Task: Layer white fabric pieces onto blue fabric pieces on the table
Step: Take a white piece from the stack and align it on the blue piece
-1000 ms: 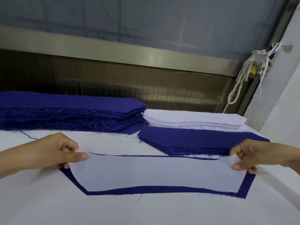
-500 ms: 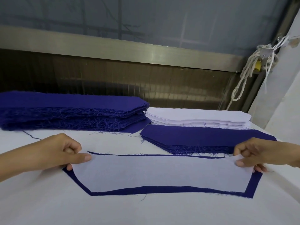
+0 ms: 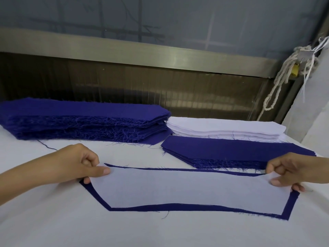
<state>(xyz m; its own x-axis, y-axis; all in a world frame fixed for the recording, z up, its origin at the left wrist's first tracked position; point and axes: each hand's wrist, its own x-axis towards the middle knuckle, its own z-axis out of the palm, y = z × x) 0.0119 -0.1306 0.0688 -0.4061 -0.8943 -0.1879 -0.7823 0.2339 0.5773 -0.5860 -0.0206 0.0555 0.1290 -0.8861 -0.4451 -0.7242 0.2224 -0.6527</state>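
Note:
A white fabric piece (image 3: pixel 187 188) lies over a slightly larger blue fabric piece (image 3: pixel 222 210), whose edge shows as a dark border around it. My left hand (image 3: pixel 78 164) pinches the white piece's left end between thumb and fingers. My right hand (image 3: pixel 292 171) pinches its right end the same way. Behind them sit a thin stack of blue pieces (image 3: pixel 231 150), a stack of white pieces (image 3: pixel 222 128) and a tall stack of blue pieces (image 3: pixel 80 120) at the back left.
The white-covered table (image 3: pixel 89 227) fills the foreground. A metal rail (image 3: pixel 160 56) and dark panel run along its far edge. A knotted white cord (image 3: pixel 283 81) hangs at the back right beside a white wall.
Both hands have kept their grip on the white piece's ends and shifted it slightly over the blue piece; the stacks have not moved.

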